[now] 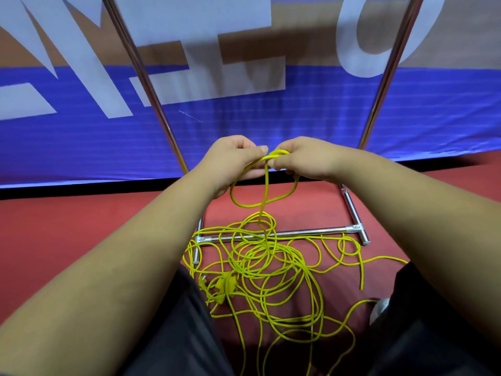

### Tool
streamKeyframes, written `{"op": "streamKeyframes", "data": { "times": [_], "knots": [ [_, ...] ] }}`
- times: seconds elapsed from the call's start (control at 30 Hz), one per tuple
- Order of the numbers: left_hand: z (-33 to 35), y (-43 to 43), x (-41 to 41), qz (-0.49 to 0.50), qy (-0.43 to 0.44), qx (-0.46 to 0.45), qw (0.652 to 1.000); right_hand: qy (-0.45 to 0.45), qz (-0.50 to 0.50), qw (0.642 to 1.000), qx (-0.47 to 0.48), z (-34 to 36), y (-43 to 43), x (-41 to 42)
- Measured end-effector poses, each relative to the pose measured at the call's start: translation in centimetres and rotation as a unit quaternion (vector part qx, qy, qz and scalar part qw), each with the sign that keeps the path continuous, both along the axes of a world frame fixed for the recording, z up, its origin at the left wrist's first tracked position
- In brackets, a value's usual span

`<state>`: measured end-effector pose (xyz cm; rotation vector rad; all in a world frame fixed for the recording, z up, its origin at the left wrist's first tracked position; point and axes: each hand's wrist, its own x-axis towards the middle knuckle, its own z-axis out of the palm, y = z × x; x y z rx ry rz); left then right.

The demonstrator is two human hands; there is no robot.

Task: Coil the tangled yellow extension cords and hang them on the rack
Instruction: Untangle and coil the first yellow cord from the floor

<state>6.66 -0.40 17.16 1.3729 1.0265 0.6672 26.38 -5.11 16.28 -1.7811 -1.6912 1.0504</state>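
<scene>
A tangle of yellow extension cords (267, 270) lies on the red floor between my legs, partly over the base bar of the metal rack (298, 233). Yellow plugs (226, 287) sit at the tangle's left side. My left hand (233, 161) and my right hand (306, 158) are raised together above the pile, both pinching the same yellow cord. A small loop (264, 196) hangs down from the hands, and one strand runs from it down into the tangle. The rack's two uprights (151, 93) rise on either side of the hands.
A blue banner with large white letters (244, 126) stands just behind the rack. My dark trouser legs (173, 335) frame the pile left and right. A loose cord end (362, 278) lies to the right, near a grey shoe tip (379, 308).
</scene>
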Motion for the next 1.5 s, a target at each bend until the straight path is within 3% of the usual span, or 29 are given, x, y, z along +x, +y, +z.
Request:
{"op": "streamKeyframes", "data": {
  "times": [0.2, 0.43, 0.6, 0.63, 0.73, 0.8, 0.93, 1.03, 1.17, 1.27, 1.37, 1.43, 1.5],
  "knots": [
    [-0.1, 0.0, -0.7, -0.054, 0.149, 0.144, 0.977, 0.128, -0.014, 0.991, -0.025, -0.4, 0.2, 0.4],
    [0.4, 0.7, -1.9, -0.072, 0.220, 0.244, 0.942, 0.253, -0.048, 0.963, -0.086, -0.2, -0.5, 0.3],
    [0.2, 1.6, -1.7, 0.043, 0.188, 0.221, 0.956, 0.184, -0.136, 0.970, -0.088, -0.9, 0.1, 0.2],
    [0.2, 1.8, -1.7, 0.069, 0.163, 0.199, 0.964, 0.140, -0.162, 0.972, -0.094, -1.1, 0.2, 0.4],
    [0.6, 2.2, -1.8, 0.104, 0.055, 0.129, 0.985, -0.154, -0.148, 0.972, -0.094, -1.9, 0.6, 1.6],
    [0.7, 2.2, -1.8, 0.083, 0.011, 0.105, 0.991, -0.213, -0.147, 0.962, -0.085, -2.1, 0.6, 2.0],
    [0.2, 1.7, -1.5, 0.029, 0.007, 0.111, 0.993, -0.026, -0.155, 0.987, -0.033, -1.5, 0.7, 1.6],
    [0.1, 1.4, -1.3, 0.010, 0.017, 0.122, 0.992, 0.093, -0.121, 0.986, 0.062, 0.0, 0.2, 0.5],
    [-0.3, 1.3, -1.1, -0.013, 0.046, 0.131, 0.990, 0.138, -0.110, 0.979, 0.103, 0.6, 0.0, -0.6],
    [-0.8, 1.8, -1.2, -0.024, 0.079, 0.151, 0.985, 0.098, -0.131, 0.978, 0.132, 0.2, 0.1, -0.7],
    [-2.5, 2.3, -1.3, -0.073, 0.213, 0.151, 0.963, 0.157, -0.159, 0.960, 0.168, 0.4, 0.4, -0.3],
    [-4.4, 2.5, -1.4, -0.125, 0.336, 0.141, 0.923, 0.227, -0.180, 0.940, 0.180, 1.0, 0.4, 0.0],
    [-6.0, 2.4, -1.3, -0.156, 0.404, 0.124, 0.893, 0.273, -0.198, 0.923, 0.186, 1.6, 0.2, 0.3]
  ]
}}
